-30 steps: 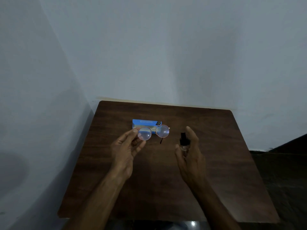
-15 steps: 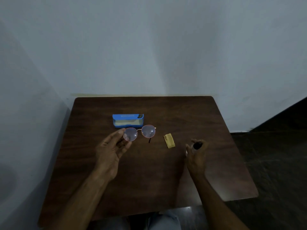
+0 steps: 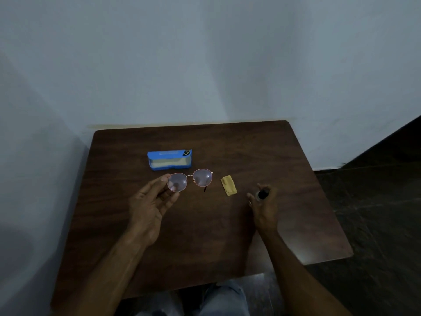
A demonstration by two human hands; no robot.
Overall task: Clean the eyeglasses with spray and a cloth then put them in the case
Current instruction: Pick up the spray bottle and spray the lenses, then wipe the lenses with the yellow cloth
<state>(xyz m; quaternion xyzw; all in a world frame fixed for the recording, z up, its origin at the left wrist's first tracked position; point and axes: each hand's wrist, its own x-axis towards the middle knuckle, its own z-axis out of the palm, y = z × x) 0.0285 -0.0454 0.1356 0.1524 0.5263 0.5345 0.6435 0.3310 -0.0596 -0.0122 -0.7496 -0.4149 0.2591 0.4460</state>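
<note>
Over the surface (image 3: 205, 236), L hand (image 3: 148, 208) is pinching glasses (image 3: 190, 180); R hand (image 3: 264, 206) is gripping spray (image 3: 262, 194), cloth (image 3: 228, 185) lying just left of it, nearer R.

left hand (image 3: 149, 205) holds eyeglasses (image 3: 190, 180); right hand (image 3: 264, 207) grips spray bottle (image 3: 262, 194).

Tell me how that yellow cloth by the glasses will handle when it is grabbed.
The yellow cloth lies folded and creased on the table, so it is probably floppy and may unfold when lifted. It looks thin and light, likely sliding if pushed. It lies flat, so pinching an edge seems easiest.
</note>
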